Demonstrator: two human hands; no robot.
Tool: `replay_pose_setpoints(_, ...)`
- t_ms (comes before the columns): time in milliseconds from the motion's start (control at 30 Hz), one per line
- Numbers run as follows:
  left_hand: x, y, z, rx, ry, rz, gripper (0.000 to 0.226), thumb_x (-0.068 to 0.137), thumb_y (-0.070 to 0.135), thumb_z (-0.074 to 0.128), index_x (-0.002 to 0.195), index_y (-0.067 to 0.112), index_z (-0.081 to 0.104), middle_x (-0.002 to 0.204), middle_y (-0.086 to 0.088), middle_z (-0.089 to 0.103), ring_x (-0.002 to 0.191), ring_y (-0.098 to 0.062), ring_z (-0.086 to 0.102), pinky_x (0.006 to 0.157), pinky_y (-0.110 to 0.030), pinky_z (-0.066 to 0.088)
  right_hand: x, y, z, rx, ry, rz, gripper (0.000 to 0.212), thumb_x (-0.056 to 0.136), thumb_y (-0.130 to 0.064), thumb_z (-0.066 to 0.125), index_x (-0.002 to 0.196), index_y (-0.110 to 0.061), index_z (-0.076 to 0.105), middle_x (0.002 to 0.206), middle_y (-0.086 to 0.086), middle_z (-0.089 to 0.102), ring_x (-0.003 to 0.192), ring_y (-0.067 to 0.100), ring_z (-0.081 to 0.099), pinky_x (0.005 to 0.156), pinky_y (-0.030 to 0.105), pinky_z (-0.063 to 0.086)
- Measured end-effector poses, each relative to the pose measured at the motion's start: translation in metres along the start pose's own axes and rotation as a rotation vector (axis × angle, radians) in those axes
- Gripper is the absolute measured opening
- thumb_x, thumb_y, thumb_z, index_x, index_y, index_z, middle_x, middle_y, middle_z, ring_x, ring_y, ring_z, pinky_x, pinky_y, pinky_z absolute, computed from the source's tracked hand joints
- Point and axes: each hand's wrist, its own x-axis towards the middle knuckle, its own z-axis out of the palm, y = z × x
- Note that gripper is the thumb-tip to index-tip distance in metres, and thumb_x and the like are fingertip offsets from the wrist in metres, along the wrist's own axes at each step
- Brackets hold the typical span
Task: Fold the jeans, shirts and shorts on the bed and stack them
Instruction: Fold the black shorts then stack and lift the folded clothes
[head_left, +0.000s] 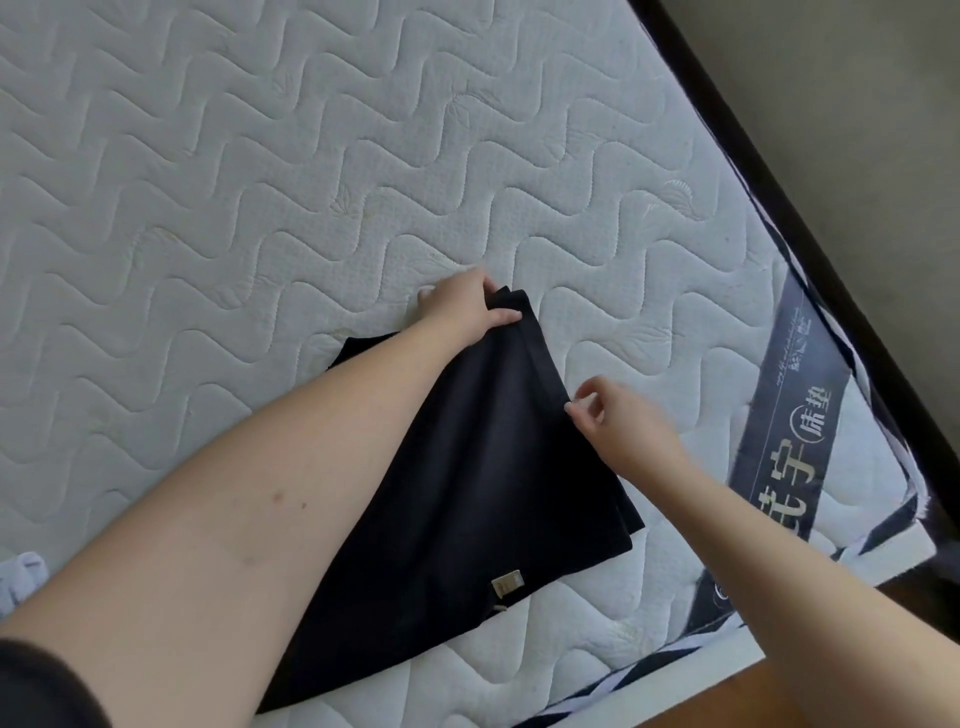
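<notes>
A black garment (467, 493) lies folded flat on the white quilted mattress (260, 182), with a small tan label near its near edge. My left hand (467, 306) grips the garment's far corner, thumb on top of the cloth. My right hand (618, 421) pinches the garment's right edge between thumb and forefinger, other fingers curled loosely above. My left forearm crosses over the garment's left side and hides part of it.
The mattress's right edge carries a dark label band (795, 415) with white characters. A dark bed frame (810, 208) runs along it, with floor beyond. A scrap of pale fabric (18, 577) shows at the left edge.
</notes>
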Motion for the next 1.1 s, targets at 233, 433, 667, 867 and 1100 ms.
replay_pose_setpoints(233, -0.006, -0.007, 0.002, -0.197, -0.028, 0.096, 0.031, 0.095, 0.036, 0.059, 0.121, 0.020, 0.059, 0.119, -0.001, 0.063, 0.111, -0.023, 0.057, 0.098, -0.036, 0.043, -0.068, 0.021, 0.013, 0.126, 0.182, 0.117, 0.032, 0.092, -0.052, 0.056, 0.109, -0.025, 0.052, 0.096, -0.007, 0.056, 0.081, 0.013, 0.056, 0.066, 0.032, 0.042)
replay_pose_setpoints(433, -0.011, -0.008, 0.003, -0.162, -0.004, 0.073, 0.037, 0.091, 0.050, 0.060, 0.117, 0.024, 0.057, 0.116, 0.003, 0.062, 0.106, -0.022, 0.058, 0.094, -0.036, 0.045, -0.119, 0.034, 0.044, -0.027, -0.010, 0.268, 0.046, 0.087, -0.064, 0.055, 0.106, -0.023, 0.049, 0.103, -0.004, 0.051, 0.097, 0.020, 0.056, 0.076, 0.035, 0.046)
replay_pose_setpoints(667, -0.019, -0.014, -0.006, -0.083, 0.040, 0.010, 0.022, 0.096, 0.038, 0.056, 0.106, 0.019, 0.060, 0.108, -0.003, 0.066, 0.105, -0.027, 0.058, 0.103, -0.045, 0.040, -0.122, 0.032, 0.042, 0.291, 0.029, 0.379, 0.023, 0.091, -0.041, 0.065, 0.092, -0.022, 0.051, 0.087, 0.000, 0.065, 0.080, 0.019, 0.059, 0.064, 0.033, 0.042)
replay_pose_setpoints(867, -0.028, -0.015, 0.000, -0.191, 0.100, 0.049, 0.017, 0.099, 0.032, 0.049, 0.105, 0.017, 0.055, 0.103, -0.005, 0.065, 0.103, -0.029, 0.057, 0.099, -0.046, 0.041, -0.121, 0.051, 0.029, 0.354, 0.124, 0.437, 0.030, 0.085, -0.041, 0.072, 0.081, -0.021, 0.051, 0.073, -0.002, 0.065, 0.068, 0.017, 0.067, 0.064, 0.033, 0.051)
replay_pose_setpoints(1100, -0.027, -0.030, -0.010, -0.038, 0.048, 0.042, 0.043, 0.083, 0.060, 0.064, 0.112, 0.029, 0.053, 0.102, 0.011, 0.059, 0.106, -0.019, 0.057, 0.100, -0.042, 0.037, -0.108, 0.052, 0.042, 0.388, 0.196, 0.339, 0.050, 0.080, -0.048, 0.075, 0.117, -0.026, 0.050, 0.103, -0.008, 0.055, 0.091, 0.014, 0.058, 0.077, 0.035, 0.047)
